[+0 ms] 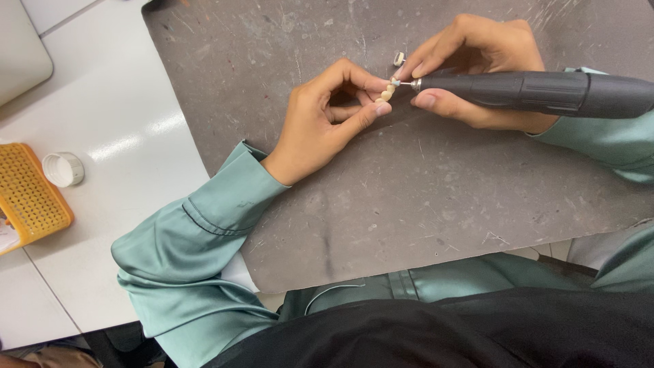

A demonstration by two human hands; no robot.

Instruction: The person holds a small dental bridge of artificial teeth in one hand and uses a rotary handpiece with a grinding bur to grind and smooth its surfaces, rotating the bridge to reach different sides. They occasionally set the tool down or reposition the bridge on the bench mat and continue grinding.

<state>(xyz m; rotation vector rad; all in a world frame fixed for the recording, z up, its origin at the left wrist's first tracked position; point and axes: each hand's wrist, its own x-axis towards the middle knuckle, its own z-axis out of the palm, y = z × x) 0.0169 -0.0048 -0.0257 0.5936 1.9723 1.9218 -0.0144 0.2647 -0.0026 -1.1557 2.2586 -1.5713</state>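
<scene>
My left hand (pixel 323 116) pinches a small cream-coloured dental bridge piece (pixel 386 93) between thumb and forefinger, low over a scratched grey work mat (pixel 381 197). My right hand (pixel 477 71) grips a black rotary handpiece (pixel 538 92) like a pen. Its thin bur tip touches the top of the tooth piece. Both wrists rest on the mat. Teal sleeves cover both forearms.
A small whitish piece (pixel 399 58) lies on the mat just beyond my fingers. On the white table at left sit a yellow perforated tray (pixel 27 194) and a white round cap (pixel 63 169). A grey laptop corner (pixel 20 48) is at top left.
</scene>
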